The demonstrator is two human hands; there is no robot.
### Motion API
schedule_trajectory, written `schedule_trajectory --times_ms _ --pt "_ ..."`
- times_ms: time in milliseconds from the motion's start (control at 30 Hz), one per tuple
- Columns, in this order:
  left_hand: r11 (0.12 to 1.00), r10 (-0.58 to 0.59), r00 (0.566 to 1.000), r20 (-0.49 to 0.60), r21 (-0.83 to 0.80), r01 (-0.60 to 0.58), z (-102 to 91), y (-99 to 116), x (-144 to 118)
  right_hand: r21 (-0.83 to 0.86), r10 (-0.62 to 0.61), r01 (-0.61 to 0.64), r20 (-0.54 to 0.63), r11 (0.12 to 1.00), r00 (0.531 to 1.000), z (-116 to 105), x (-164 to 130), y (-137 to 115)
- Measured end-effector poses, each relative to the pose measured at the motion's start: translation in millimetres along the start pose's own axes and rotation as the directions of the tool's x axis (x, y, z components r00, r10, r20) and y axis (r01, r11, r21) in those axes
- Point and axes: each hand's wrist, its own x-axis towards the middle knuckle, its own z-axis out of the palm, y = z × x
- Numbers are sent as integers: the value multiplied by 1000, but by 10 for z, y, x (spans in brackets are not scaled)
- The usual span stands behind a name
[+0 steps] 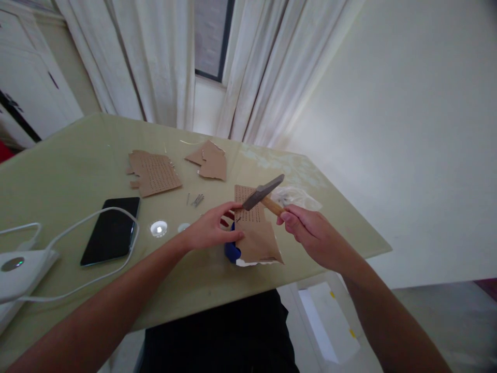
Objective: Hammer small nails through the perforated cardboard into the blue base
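My right hand (pixel 310 230) is closed around the wooden handle of a hammer (pixel 264 192), its dark metal head raised over a piece of brown cardboard (pixel 258 241). Rows of small holes run across the far part of that cardboard, and its near edge is torn white. At its left edge my left hand (pixel 213 226) grips it, thumb on top and the other fingers partly hidden below the edge. A small dark nail-like thing (pixel 238 219) shows on the cardboard close to the left fingers. Underneath, a blue object (pixel 232 252) is mostly covered.
Several loose nails (pixel 197 200) lie left of the cardboard. Farther back are a punched cardboard piece (pixel 157 173) and torn scraps (pixel 213 161). A black phone (pixel 112 230), a white cable (pixel 132 215) and a power strip (pixel 23 274) occupy the left; a clear plastic bag (pixel 297 198) is right.
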Motion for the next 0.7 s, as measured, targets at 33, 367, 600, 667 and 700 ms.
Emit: schedule_trajectory --times_ms 33,367,600,667,700 --pt "999 -15 1000 6 -31 15 -6 -5 0 0 -2 2 2 1000 1000 -4 2 -4" --pt "994 -23 1000 9 -109 24 -13 6 -10 -40 3 -2 38 999 999 42 48 -61" --pt "990 -53 998 38 -130 58 -14 78 -7 -116 3 11 122 993 993 119 68 -38" --pt "989 -70 997 44 -129 75 -16 84 -7 -88 4 6 113 996 994 108 64 -47" --pt "989 -75 996 46 -126 80 -15 81 -7 -72 6 1 104 997 995 108 63 -47"
